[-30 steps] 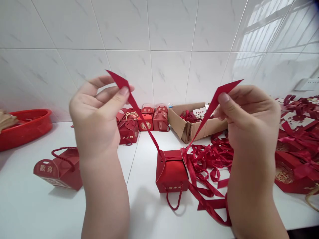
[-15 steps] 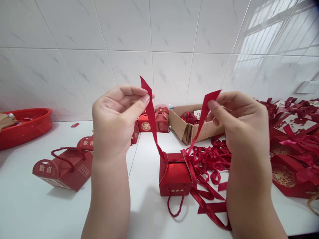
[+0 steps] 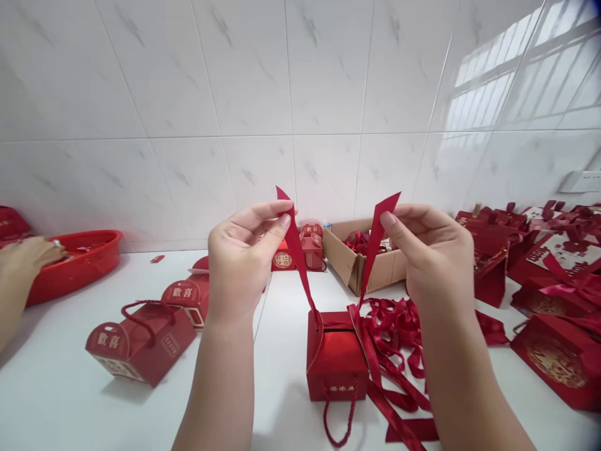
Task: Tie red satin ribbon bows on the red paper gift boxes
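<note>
My left hand (image 3: 248,250) pinches one end of a red ribbon (image 3: 297,247) between thumb and fingers. The ribbon's other end is pinched by my right hand (image 3: 425,250) at about the same height. Both ends rise in a V from the top of a small red gift box (image 3: 337,357), where the ribbon runs through the handle ends. The box stands closed on the white table, and its twisted red cord handle (image 3: 340,438) hangs down at the front. Loose red ribbons (image 3: 394,338) lie in a tangle to the right of the box, partly behind my right forearm.
Another red gift box (image 3: 141,344) stands at the left, with more behind it. A cardboard box (image 3: 347,269) of ribbons sits at the back. Finished-looking red boxes with bows (image 3: 554,357) crowd the right. Another person's hand (image 3: 37,254) reaches into a red basin (image 3: 79,275).
The view has tilted upward, so everything sits lower. Both hands have come slightly closer together, still pinching the ribbon ends. The other person's arm shows more at the left.
</note>
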Motion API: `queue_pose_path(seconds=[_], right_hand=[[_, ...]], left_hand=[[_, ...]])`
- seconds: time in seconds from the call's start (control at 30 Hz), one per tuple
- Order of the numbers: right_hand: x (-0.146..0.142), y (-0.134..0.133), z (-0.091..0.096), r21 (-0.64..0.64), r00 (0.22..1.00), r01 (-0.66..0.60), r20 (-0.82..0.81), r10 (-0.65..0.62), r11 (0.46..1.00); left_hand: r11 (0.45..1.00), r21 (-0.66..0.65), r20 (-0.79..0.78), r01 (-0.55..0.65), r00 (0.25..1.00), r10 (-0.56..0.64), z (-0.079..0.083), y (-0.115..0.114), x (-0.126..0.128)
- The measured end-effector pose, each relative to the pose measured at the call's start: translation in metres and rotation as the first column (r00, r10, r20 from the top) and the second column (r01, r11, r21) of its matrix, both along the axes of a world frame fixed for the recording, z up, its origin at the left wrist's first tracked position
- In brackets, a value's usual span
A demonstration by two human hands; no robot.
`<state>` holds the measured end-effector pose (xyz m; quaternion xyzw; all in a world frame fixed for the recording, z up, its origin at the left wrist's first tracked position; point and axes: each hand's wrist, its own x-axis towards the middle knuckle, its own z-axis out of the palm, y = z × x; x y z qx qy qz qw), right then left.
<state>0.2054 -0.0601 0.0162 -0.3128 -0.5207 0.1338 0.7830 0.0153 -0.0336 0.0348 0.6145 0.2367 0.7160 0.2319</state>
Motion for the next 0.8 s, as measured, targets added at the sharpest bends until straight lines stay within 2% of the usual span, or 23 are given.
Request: queue_pose_path(seconds=[0.2, 0.33, 0.5, 0.8], right_hand=[[-0.007, 0.002, 0.0, 0.043, 0.989, -0.09, -0.11, 0.094, 0.995], [-0.01, 0.0, 0.0, 0.05, 0.994, -0.049, -0.096, 0.054, 0.998], [-0.011, 0.0, 0.0, 0.07, 0.995, -0.032, -0.087, 0.039, 0.997], [-0.009, -0.005, 0.002, 0.073, 0.992, -0.004, -0.129, 0.014, 0.997]], left_hand=[[0.999, 0.042, -0.038, 0.013, 0.999, -0.011, 0.002, -0.009, 0.005], [0.993, 0.114, 0.008, 0.014, 1.0, -0.015, 0.002, -0.012, 0.012], [0.995, 0.073, -0.009, -0.064, 0.998, 0.065, -0.001, -0.011, 0.016], [0.992, 0.112, 0.057, -0.065, 0.997, 0.059, -0.001, -0.006, 0.016]])
